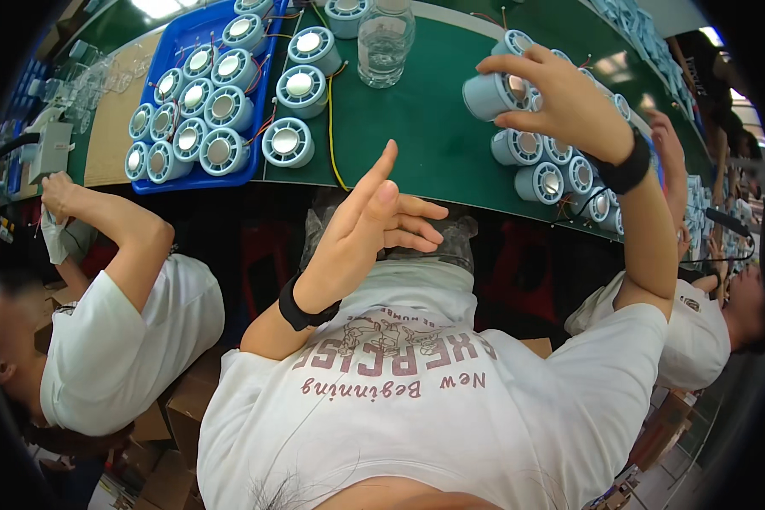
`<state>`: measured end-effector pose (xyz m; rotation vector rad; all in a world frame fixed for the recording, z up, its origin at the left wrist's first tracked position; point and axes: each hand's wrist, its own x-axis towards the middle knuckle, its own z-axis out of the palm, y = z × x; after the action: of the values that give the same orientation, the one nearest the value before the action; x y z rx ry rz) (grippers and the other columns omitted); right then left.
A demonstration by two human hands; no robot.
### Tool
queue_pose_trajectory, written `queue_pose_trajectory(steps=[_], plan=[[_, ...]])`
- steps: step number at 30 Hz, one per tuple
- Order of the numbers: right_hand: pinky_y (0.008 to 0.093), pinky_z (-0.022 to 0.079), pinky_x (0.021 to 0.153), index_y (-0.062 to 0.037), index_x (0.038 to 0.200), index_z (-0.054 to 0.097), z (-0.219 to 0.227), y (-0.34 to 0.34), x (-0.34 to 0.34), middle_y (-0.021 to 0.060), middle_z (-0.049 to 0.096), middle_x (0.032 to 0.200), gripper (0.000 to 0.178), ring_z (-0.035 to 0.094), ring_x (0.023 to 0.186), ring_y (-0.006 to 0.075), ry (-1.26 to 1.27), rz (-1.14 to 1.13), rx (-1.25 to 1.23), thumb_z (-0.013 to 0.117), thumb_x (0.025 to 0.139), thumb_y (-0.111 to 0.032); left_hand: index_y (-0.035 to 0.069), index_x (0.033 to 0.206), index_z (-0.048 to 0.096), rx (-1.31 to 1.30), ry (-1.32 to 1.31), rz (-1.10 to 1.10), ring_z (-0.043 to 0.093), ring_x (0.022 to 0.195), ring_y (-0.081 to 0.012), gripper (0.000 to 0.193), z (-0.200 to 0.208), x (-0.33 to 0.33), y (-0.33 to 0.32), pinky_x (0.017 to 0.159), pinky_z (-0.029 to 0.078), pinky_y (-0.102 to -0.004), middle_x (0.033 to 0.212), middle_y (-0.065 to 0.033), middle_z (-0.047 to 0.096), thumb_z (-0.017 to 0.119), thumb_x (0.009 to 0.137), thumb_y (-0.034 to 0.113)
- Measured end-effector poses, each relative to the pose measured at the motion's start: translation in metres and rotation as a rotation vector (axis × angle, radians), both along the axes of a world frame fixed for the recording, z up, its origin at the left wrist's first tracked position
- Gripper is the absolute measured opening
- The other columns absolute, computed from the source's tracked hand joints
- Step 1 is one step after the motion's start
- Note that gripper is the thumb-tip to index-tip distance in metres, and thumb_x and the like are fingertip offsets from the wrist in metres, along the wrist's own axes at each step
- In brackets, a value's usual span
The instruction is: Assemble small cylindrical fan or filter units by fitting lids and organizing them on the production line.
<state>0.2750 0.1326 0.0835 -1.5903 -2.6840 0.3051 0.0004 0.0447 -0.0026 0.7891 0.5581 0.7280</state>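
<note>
My right hand point(561, 98) is over the right side of the bench, its thumb and fingers closed round a light-blue cylindrical housing point(487, 97). That housing is tipped on its side above a cluster of similar housings point(539, 182), each with a slotted rim and a silver disc. My left hand point(372, 212) is in front of the bench edge, holding nothing, its fingers apart. Nearest to it on the bench lies a yellow wire point(331, 136). Left of that wire, several more housings point(287, 142) stand in a column, silver discs up.
A blue tray point(257, 157) full of housings with thin wires sits at the left. A clear bottle point(386, 51) stands at the back of the green bench point(425, 127). Co-workers sit close on both sides, one with an arm point(119, 212) at the bench's left edge.
</note>
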Motion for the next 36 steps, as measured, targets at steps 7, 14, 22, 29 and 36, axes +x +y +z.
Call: queue_pose_trajectory(steps=[7, 14, 22, 29, 36], plan=[[0.0367, 0.052, 0.071, -0.023, 0.126, 0.058, -0.056, -0.008, 0.001, 0.011, 0.055, 0.102, 0.058, 0.062, 0.087, 0.0287, -0.166, -0.156, -0.038, 0.078, 0.072, -0.025, 0.004, 0.151, 0.013, 0.066, 0.046, -0.004, 0.064, 0.091, -0.0221, 0.059, -0.011, 0.005, 0.003, 0.083, 0.053, -0.0336, 0.112, -0.0234, 0.061, 0.037, 0.104, 0.03], [0.0371, 0.052, 0.07, -0.0224, 0.128, 0.058, -0.029, 0.009, 0.01, 0.0121, 0.057, 0.108, 0.054, 0.063, 0.084, 0.028, -0.108, -0.11, 0.013, 0.076, 0.077, -0.026, 0.002, 0.144, 0.033, 0.137, 0.218, -0.034, 0.064, 0.092, -0.0197, 0.047, -0.027, 0.017, 0.016, 0.083, 0.052, -0.0306, 0.111, -0.019, 0.062, 0.04, 0.103, 0.024], [0.0278, 0.051, 0.067, -0.0008, 0.116, 0.063, 0.069, 0.075, 0.009, 0.0141, 0.067, 0.091, 0.033, 0.064, 0.074, 0.0221, 0.062, -0.305, 0.105, 0.046, 0.088, -0.001, -0.001, 0.13, 0.051, 0.404, 0.429, -0.07, 0.064, 0.09, -0.0145, 0.034, -0.037, 0.028, 0.019, 0.08, 0.052, -0.0268, 0.107, -0.012, 0.065, 0.049, 0.1, 0.014], [0.034, 0.051, 0.073, -0.0023, 0.115, 0.064, 0.05, 0.036, -0.016, 0.0163, 0.066, 0.101, 0.032, 0.063, 0.084, 0.026, 0.291, -0.079, 0.264, 0.051, 0.086, 0.0, 0.001, 0.122, 0.058, 0.442, 0.493, 0.028, 0.064, 0.091, -0.0184, 0.027, -0.039, 0.026, 0.028, 0.077, 0.052, -0.0281, 0.105, -0.0115, 0.065, 0.052, 0.096, 0.007], [0.0369, 0.047, 0.09, -0.0027, 0.121, 0.061, 0.041, 0.12, -0.029, 0.0202, 0.06, 0.116, 0.042, 0.057, 0.106, 0.0322, 0.065, -0.504, -0.016, 0.062, 0.085, -0.023, 0.001, 0.117, 0.06, 1.036, 0.659, 0.218, 0.06, 0.094, -0.0299, 0.029, -0.035, 0.044, 0.029, 0.077, 0.05, -0.034, 0.102, -0.0149, 0.063, 0.058, 0.088, 0.002]])
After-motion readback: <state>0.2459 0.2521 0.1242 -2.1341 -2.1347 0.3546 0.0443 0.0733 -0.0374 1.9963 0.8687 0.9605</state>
